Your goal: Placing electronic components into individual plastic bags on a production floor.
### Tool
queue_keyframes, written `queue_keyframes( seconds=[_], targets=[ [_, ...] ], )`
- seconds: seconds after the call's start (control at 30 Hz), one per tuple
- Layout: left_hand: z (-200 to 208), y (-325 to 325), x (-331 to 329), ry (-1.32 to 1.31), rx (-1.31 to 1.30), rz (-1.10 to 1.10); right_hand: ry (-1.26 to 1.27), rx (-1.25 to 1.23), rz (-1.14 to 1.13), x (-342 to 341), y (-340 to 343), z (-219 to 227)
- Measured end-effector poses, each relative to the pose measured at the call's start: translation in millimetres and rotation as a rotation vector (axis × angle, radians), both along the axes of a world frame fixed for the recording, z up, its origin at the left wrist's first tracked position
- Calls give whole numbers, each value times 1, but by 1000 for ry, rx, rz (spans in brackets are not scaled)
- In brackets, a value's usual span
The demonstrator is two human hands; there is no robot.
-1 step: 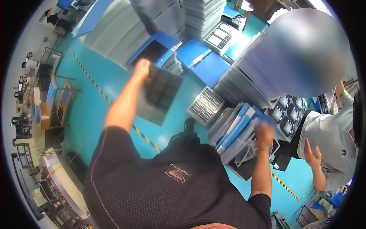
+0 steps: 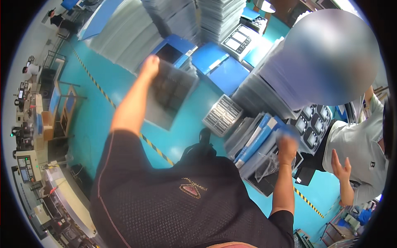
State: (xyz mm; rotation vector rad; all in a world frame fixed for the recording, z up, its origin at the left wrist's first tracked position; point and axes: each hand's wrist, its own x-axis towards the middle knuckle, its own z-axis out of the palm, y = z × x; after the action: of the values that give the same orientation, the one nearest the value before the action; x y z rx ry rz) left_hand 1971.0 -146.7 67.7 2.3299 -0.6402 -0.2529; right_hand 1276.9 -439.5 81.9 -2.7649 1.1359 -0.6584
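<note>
My left hand [image 2: 151, 66] is raised at the left, fingers closed on the upper corner of a dark grey, see-through flat panel [image 2: 171, 93]. Darker rectangular patches show faintly through it, and it hangs tilted over the floor. At the right, my right hand [image 2: 287, 149] is closed at the top of a row of upright plastic sheets [image 2: 258, 159] and blue folders [image 2: 252, 142]. What its fingers grip is hidden. A crumpled clear plastic bag [image 2: 269, 163] lies just beside that hand.
Tall stacks of clear sheets [image 2: 124, 45] stand ahead. Blue boards [image 2: 227, 74] lie between them, near a metallic gridded block [image 2: 223, 115]. Black-framed panels [image 2: 311, 124] stand at the right. A co-worker in a grey shirt [image 2: 355, 144] is close by, one hand [image 2: 341, 167] raised.
My left hand and the grey panel have shifted slightly up and to the left. My right hand stays at the row of sheets.
</note>
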Motion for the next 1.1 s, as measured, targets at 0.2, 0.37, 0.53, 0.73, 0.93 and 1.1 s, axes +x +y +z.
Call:
queue_keyframes(
  seconds=[0.2, 0.37, 0.53, 0.73, 0.93, 1.1],
  targets=[
    [15, -60, 33, 260, 57, 42, 45, -128, -84, -5, 11, -2],
    [-135, 46, -144, 260, 477, -572, 16, -11, -26, 11, 3, -1],
    [-141, 117, -391, 913, 521, -772, 6, -23, -25, 2, 6, -1],
    [-20, 10, -347, 1389, 623, -502, -78, 20, -120, -22, 11, -5],
    [29, -71, -384, 907, 276, -564, -194, -56, 47, -16, -7, -3],
    [21, -100, -439, 814, 277, -902, -198, -32, -32, -25, -6, -2]
  ],
)
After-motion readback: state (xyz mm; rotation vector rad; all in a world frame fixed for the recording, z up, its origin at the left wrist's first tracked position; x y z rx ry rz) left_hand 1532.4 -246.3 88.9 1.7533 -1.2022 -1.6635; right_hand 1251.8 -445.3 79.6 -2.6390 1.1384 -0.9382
